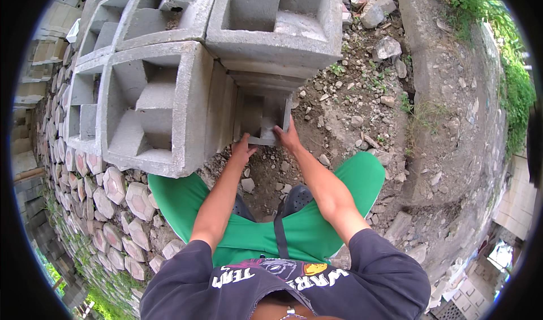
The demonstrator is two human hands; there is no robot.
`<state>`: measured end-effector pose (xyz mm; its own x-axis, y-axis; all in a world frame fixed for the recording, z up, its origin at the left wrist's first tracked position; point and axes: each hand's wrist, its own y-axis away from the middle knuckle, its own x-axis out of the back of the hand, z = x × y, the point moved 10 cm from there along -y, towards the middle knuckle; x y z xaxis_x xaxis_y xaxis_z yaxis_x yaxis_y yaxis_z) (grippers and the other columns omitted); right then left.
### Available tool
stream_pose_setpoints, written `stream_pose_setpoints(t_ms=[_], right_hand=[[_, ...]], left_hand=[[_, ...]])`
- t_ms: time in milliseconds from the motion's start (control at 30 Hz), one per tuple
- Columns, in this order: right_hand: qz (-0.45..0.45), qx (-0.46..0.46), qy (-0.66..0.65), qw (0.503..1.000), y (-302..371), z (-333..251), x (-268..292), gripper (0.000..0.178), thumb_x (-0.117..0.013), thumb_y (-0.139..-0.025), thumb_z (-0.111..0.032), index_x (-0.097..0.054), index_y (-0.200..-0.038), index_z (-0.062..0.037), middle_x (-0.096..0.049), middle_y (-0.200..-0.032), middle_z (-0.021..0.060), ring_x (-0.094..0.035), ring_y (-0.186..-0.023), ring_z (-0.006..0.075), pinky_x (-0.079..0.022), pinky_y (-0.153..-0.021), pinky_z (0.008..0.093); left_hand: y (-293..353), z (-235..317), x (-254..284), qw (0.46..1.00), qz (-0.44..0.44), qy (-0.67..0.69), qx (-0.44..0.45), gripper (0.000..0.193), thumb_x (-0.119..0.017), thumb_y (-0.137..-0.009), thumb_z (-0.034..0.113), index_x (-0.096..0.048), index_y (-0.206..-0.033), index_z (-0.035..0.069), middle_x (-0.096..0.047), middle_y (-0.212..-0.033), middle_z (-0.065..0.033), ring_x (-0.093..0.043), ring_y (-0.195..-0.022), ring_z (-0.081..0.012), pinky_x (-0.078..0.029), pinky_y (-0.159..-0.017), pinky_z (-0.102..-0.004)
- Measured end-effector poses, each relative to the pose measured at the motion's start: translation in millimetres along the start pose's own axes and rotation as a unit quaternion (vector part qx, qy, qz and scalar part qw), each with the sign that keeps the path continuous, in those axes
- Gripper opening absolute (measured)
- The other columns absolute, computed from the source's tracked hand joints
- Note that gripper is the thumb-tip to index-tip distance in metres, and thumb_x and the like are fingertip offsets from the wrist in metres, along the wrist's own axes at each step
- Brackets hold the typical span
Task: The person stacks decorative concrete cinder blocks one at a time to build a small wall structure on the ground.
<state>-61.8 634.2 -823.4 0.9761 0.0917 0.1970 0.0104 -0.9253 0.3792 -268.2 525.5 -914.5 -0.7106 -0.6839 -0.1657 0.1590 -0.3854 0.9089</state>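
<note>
A grey hollow concrete block sits low in the corner between taller stacked blocks. My left hand grips its near left corner, fingers bent over the rim. On the right side my right hand clasps the wall, thumb reaching over the inner edge and the other fingers outside, partly hidden. Close on the left rises a stack topped by a large concrete block. Ahead, another top block overhangs the far side of the held one. The underside of the held block cannot be seen.
More hollow blocks fill the upper left. Hexagonal paving stones cover the left ground. Rubble and loose stones lie to the right, beside a raised concrete strip. My green-trousered knees are spread on both sides of my arms.
</note>
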Motion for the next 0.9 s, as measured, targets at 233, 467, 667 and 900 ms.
stream_pose_setpoints(t_ms=[233, 467, 667, 900], right_hand=[[-0.097, -0.207, -0.079, 0.970, 109.9, -54.1, 65.3, 0.055, -0.063, -0.093, -0.036, -0.049, -0.140, -0.0098, -0.064, -0.119, 0.0093, -0.061, -0.102, 0.0162, -0.048, -0.084, 0.0304], [-0.066, -0.294, -0.198, 0.933, 343.1, -223.8, 115.3, 0.055, -0.055, -0.097, -0.038, -0.042, -0.143, -0.0116, -0.057, -0.133, 0.0076, -0.056, -0.117, 0.0225, -0.048, -0.090, 0.0406], [-0.004, -0.287, -0.215, 0.933, 466.5, -343.8, 182.1, 0.053, -0.056, -0.096, -0.039, -0.044, -0.141, -0.0118, -0.059, -0.130, 0.0065, -0.057, -0.115, 0.0221, -0.048, -0.090, 0.0416], [0.104, -0.216, -0.278, 0.930, 521.3, -438.6, 222.6, 0.052, -0.056, -0.096, -0.036, -0.044, -0.141, -0.0114, -0.058, -0.131, 0.0079, -0.056, -0.116, 0.0217, -0.046, -0.092, 0.0421]], left_hand=[[185.0, 8.3, -29.4, 0.971, -0.054, -0.229, -0.031, 0.050, -0.062, -0.093, 0.031, -0.048, -0.132, 0.003, -0.059, -0.120, -0.0116, -0.061, -0.107, -0.0254, -0.055, -0.085, -0.0385], [472.5, 17.1, -40.7, 0.912, -0.100, -0.397, -0.006, 0.052, -0.062, -0.094, 0.030, -0.046, -0.134, 0.001, -0.063, -0.119, -0.0112, -0.064, -0.102, -0.0226, -0.054, -0.081, -0.0367], [642.6, 56.9, -77.9, 0.871, -0.184, -0.454, -0.045, 0.037, -0.063, -0.093, 0.024, -0.055, -0.119, -0.001, -0.069, -0.102, -0.0089, -0.065, -0.077, -0.0139, -0.053, -0.065, -0.0270], [735.9, 100.5, -146.0, 0.823, -0.276, -0.479, -0.127, 0.028, -0.060, -0.093, 0.025, -0.060, -0.106, 0.000, -0.070, -0.093, -0.0093, -0.064, -0.072, -0.0117, -0.051, -0.062, -0.0249]])
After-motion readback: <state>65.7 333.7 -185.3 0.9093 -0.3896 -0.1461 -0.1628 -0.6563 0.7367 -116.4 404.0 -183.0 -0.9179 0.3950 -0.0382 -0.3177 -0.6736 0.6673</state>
